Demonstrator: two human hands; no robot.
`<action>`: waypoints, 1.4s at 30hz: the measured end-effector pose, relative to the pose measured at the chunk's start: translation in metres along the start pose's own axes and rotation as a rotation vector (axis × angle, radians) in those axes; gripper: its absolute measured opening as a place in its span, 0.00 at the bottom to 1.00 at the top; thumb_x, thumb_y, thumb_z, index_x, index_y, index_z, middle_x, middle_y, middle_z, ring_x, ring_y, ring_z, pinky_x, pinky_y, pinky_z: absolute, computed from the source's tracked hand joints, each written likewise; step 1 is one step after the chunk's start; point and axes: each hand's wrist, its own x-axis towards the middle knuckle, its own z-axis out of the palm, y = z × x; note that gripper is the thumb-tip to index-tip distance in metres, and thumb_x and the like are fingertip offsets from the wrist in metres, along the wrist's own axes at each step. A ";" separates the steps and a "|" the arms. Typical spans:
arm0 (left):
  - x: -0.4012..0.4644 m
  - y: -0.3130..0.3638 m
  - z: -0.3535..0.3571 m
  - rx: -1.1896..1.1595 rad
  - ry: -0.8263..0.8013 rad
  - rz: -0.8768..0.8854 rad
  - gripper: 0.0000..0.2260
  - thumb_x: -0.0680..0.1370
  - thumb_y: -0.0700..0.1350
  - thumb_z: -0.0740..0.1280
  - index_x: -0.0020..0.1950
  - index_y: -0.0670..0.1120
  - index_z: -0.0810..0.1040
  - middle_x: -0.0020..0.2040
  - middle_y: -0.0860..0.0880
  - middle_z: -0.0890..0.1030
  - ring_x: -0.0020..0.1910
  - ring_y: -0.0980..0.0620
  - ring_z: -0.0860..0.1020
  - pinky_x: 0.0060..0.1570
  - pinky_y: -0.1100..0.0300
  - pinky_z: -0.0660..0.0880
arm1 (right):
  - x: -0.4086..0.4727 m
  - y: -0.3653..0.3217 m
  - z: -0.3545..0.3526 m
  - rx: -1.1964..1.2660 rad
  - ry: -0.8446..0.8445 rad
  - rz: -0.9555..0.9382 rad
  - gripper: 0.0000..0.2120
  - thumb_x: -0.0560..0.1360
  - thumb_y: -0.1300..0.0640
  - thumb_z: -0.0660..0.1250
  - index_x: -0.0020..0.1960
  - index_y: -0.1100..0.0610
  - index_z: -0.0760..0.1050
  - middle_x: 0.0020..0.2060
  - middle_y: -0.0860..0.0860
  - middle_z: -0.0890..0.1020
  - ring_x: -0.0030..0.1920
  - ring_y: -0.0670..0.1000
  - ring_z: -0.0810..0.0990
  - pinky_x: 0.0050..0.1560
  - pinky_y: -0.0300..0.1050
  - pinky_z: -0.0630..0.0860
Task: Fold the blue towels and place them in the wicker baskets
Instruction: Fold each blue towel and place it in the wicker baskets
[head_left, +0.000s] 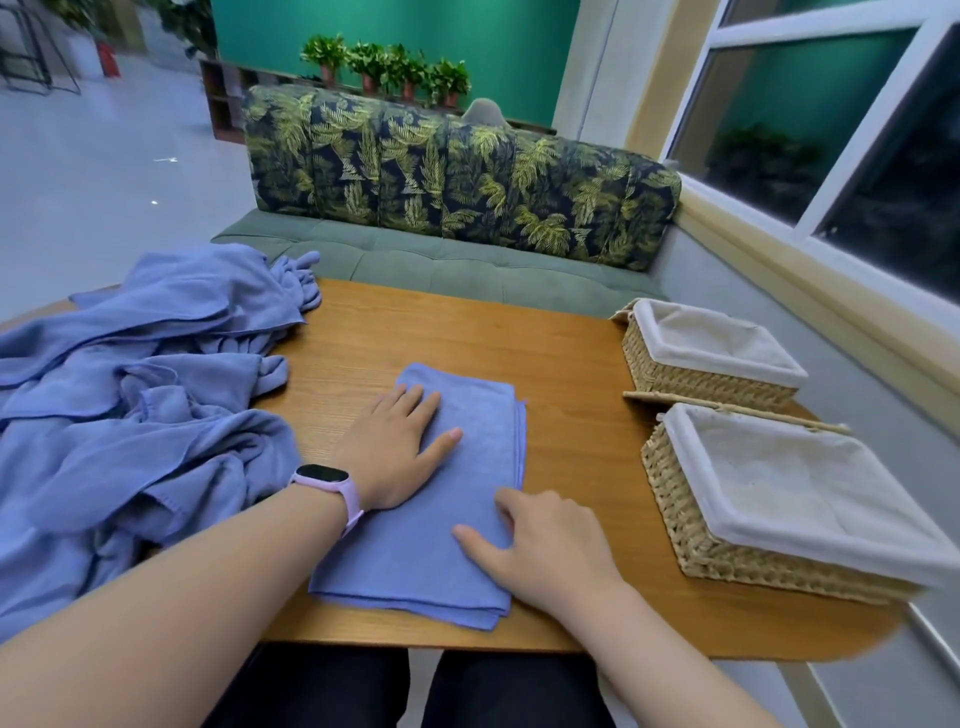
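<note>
A partly folded blue terry towel (441, 499) lies flat on the round-edged wooden table (571, 364), between a heap of unfolded blue towels (130, 405) and two cloth-lined wicker baskets (779, 499). The left hand (400, 447) presses it with straight fingers; the right hand (540, 545) rests flat on its near right edge. The next fold probably goes best with layers smoothed and edges aligned, so the bundle fits a basket.
</note>
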 end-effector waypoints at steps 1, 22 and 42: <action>-0.003 -0.001 -0.001 0.017 0.017 -0.007 0.40 0.76 0.70 0.39 0.77 0.47 0.63 0.77 0.47 0.65 0.77 0.45 0.58 0.75 0.51 0.57 | 0.000 0.004 0.002 0.006 0.009 -0.002 0.29 0.71 0.24 0.55 0.38 0.51 0.61 0.37 0.49 0.77 0.44 0.57 0.80 0.38 0.50 0.65; -0.151 -0.010 -0.043 -0.127 0.001 -0.221 0.20 0.73 0.68 0.57 0.35 0.52 0.70 0.38 0.55 0.72 0.40 0.56 0.72 0.44 0.56 0.69 | -0.032 0.016 0.022 0.040 0.059 -0.571 0.34 0.72 0.28 0.65 0.68 0.50 0.74 0.67 0.48 0.73 0.68 0.48 0.71 0.67 0.44 0.68; -0.138 -0.002 -0.053 -0.943 0.014 -0.136 0.20 0.66 0.45 0.77 0.56 0.59 0.81 0.37 0.46 0.77 0.33 0.54 0.72 0.42 0.60 0.73 | -0.027 0.005 0.014 0.207 0.133 -0.481 0.15 0.71 0.58 0.63 0.56 0.53 0.77 0.48 0.44 0.78 0.49 0.47 0.76 0.51 0.44 0.73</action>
